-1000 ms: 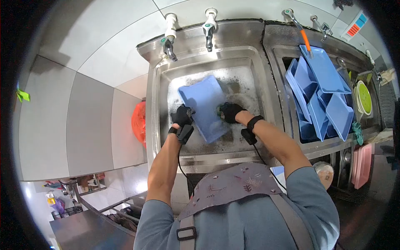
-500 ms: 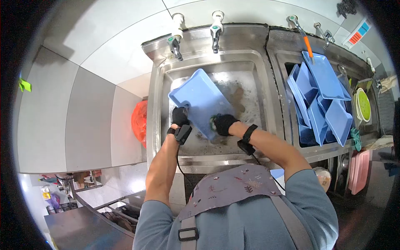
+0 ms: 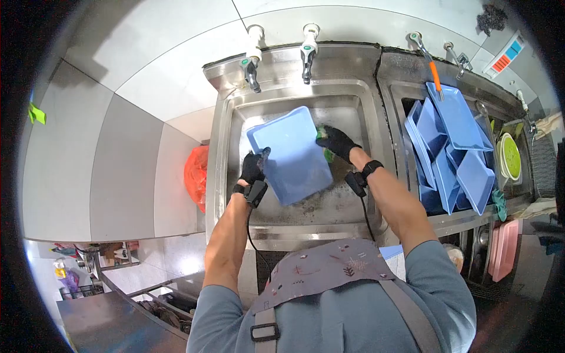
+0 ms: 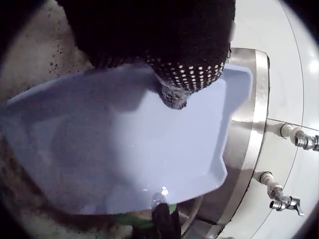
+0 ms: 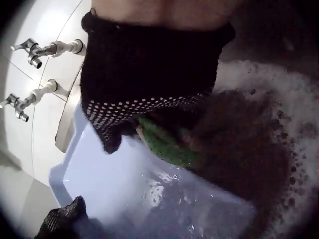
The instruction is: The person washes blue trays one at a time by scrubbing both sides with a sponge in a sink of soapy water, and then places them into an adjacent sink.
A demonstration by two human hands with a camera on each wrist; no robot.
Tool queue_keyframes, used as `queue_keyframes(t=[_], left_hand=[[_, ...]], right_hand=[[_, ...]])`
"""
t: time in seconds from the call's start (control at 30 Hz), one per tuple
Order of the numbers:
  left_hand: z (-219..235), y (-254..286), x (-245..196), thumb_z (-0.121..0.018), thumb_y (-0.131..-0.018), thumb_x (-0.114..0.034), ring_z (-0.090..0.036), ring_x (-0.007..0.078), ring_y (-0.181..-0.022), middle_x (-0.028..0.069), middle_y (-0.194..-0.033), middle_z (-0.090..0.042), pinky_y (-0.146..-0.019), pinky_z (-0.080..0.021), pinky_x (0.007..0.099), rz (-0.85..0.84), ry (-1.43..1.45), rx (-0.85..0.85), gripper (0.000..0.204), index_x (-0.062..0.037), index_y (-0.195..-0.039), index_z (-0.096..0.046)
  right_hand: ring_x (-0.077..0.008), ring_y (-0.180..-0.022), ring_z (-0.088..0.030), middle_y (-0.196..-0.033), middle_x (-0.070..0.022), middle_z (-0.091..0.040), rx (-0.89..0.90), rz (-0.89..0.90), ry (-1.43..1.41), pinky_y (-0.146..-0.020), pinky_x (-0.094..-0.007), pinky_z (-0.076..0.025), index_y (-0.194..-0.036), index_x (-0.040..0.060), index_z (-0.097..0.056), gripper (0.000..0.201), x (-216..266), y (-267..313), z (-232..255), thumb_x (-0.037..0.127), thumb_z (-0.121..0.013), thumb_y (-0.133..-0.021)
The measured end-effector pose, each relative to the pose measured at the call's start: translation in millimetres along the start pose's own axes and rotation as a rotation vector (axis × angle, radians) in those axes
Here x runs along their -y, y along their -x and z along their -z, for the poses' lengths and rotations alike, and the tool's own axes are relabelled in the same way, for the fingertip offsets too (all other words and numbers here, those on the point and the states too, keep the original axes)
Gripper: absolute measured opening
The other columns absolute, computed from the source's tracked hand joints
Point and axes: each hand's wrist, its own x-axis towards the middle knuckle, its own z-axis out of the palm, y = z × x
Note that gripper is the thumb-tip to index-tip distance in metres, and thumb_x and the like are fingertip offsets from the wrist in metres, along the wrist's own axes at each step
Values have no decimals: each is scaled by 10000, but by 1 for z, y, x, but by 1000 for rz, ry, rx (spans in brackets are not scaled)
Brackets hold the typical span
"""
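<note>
A blue plastic tray (image 3: 291, 159) is tilted in a steel sink of soapy water. My left hand (image 3: 253, 166), in a black glove with pale dots, grips its left edge, the thumb (image 4: 174, 97) lying over the inner face. At the tray's right edge is my gloved right hand (image 3: 340, 144), holding a green scouring pad (image 5: 169, 147) against the rim. The right thumb (image 5: 112, 142) lies on the tray's inner side, while the other right fingers are mostly hidden behind the pad and glove.
The sink rim (image 3: 376, 129) surrounds the water, with two taps (image 3: 308, 56) on the wall behind. In the right-hand basin several blue trays (image 3: 456, 117) lie piled beside a green strainer (image 3: 511, 157). A red plastic bag (image 3: 196, 176) hangs left of the sink.
My right hand has gone from the tray's lower inner face up and right to its right edge, with the pad. The tray has turned and its lower end shows more clearly above the water.
</note>
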Motion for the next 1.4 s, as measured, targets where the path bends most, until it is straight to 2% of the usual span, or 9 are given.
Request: queue_keyframes(t=[0.13, 0.23, 0.43, 0.5, 0.63, 0.7, 1.1, 1.17, 1.4], left_hand=[[15, -2, -34, -718, -803, -224, -614, 233, -783, 97, -930, -678, -736, -473, 364, 68, 460, -96, 407, -14, -1136, -615], [52, -12, -78, -702, -844, -316, -567, 169, -764, 46, -885, -653, -709, -449, 343, 578, 909, -73, 393, 4, -1064, -643], [94, -23, -82, -594, -904, -361, -649, 245, -768, 76, -863, -684, -697, -484, 395, 511, 19, -80, 402, 23, -1011, -647], [91, -11, -74, -543, -927, -371, -672, 302, -790, 95, -852, -690, -715, -506, 425, 211, -92, -244, 405, 16, -976, -651], [79, 2, -66, -500, -941, -293, -660, 358, -862, 189, -991, -653, -837, -527, 552, 196, 978, -51, 336, -9, -1088, -601], [88, 3, -99, -478, -940, -252, -644, 366, -923, 198, -1061, -630, -861, -513, 584, 567, 1864, -77, 334, -5, -1150, -558], [68, 33, -100, -477, -906, -112, -589, 287, -1029, 164, -1074, -640, -911, -458, 398, 334, 1028, -428, 363, -13, -1254, -510], [74, 37, -62, -513, -854, -65, -574, 372, -1033, 238, -1145, -607, -925, -446, 441, -73, -288, -231, 330, 32, -1163, -581], [73, 43, -71, -582, -880, -129, -566, 337, -866, 223, -912, -607, -793, -439, 406, 230, 152, -183, 219, 58, -988, -620]], right_hand=[[-297, -976, -592, -1057, -181, -644, 151, 40, 18, -880, -398, -453, -1159, 6, -574, 485, 3, 1, -6, 308, -678, -794], [-366, -935, -612, -1008, -250, -640, 127, -13, 237, -840, -433, -472, -1123, -4, -583, 459, 35, 5, 0, 289, -673, -781], [-376, -930, -604, -1027, -225, -620, -377, 368, 425, -824, -460, -488, -1095, 10, -586, 382, 73, 19, -5, 239, -635, -794], [-363, -915, -603, -996, -213, -619, -396, 482, 535, -816, -448, -495, -1104, 30, -579, 391, 86, 26, -2, 147, -655, -738], [-347, -939, -597, -1011, -190, -617, -285, 587, 514, -827, -443, -492, -1138, 47, -572, 446, 70, 35, -23, 100, -655, -703], [-341, -961, -602, -1075, -199, -613, -239, 604, 564, -850, -447, -487, -1194, 40, -551, 481, 66, 42, -32, 105, -643, -726], [-400, -1092, -559, -1221, -239, -559, 62, 444, 347, -924, -448, -469, -1217, 26, -544, 363, 106, 22, -94, 100, -546, -862], [-379, -1129, -541, -1268, -224, -535, 30, 592, 340, -941, -441, -460, -1239, 35, -538, 381, 134, 18, -99, 113, -557, -867], [-342, -1167, -525, -1267, -202, -546, -44, 317, -134, -993, -416, -417, -1270, 63, -529, 414, 123, -27, -126, 161, -564, -868]])
